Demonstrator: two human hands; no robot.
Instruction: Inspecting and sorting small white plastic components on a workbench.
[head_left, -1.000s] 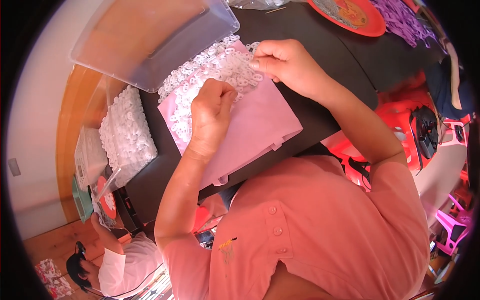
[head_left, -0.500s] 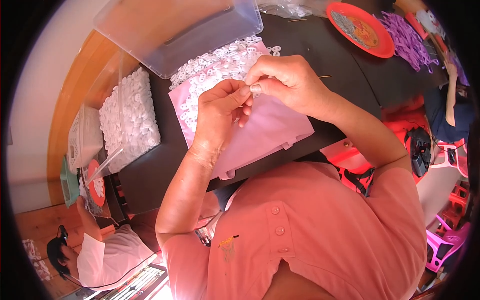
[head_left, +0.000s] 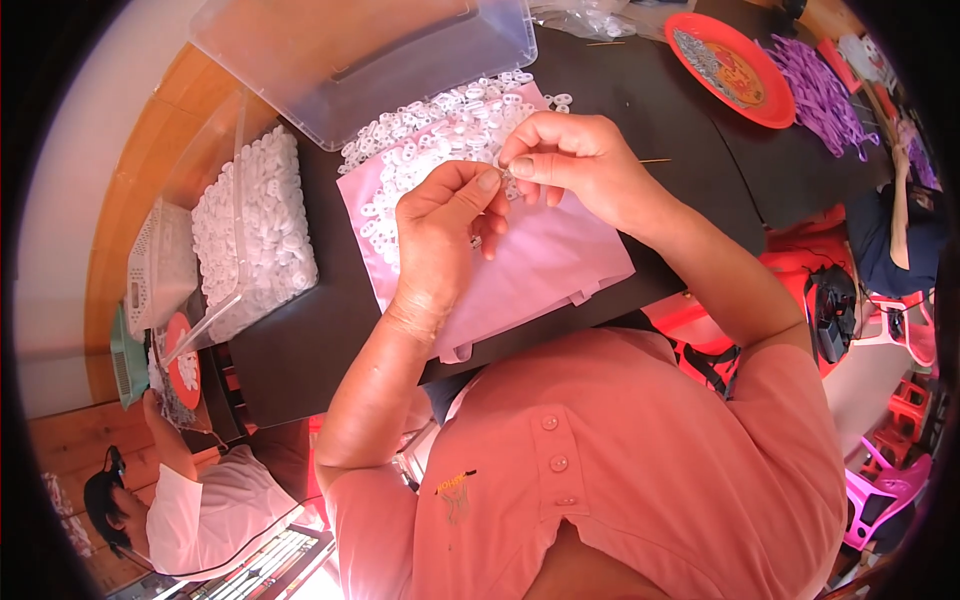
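My left hand is closed, thumb pressed to the index finger and the other fingers curled. A bit of white shows beside its curled fingers. Just to the right, my right hand pinches with thumb and index finger; its tip almost meets the left hand's. Whatever is held between the fingertips is too small to make out. Both hands are over a pink cloth bag lying on the dark table. Small white oval plastic pieces with holes are heaped across the bag's far part and beyond it.
A clear plastic bin lies behind the heap. More white pieces fill a clear container at left. Far right are a red plate with small metal parts and purple straps. A person in white works at lower left.
My right hand's fingertips have drawn slightly away from the left hand's, and its fingers have opened out a little. My left hand keeps its pinch. The whole view has shifted slightly.
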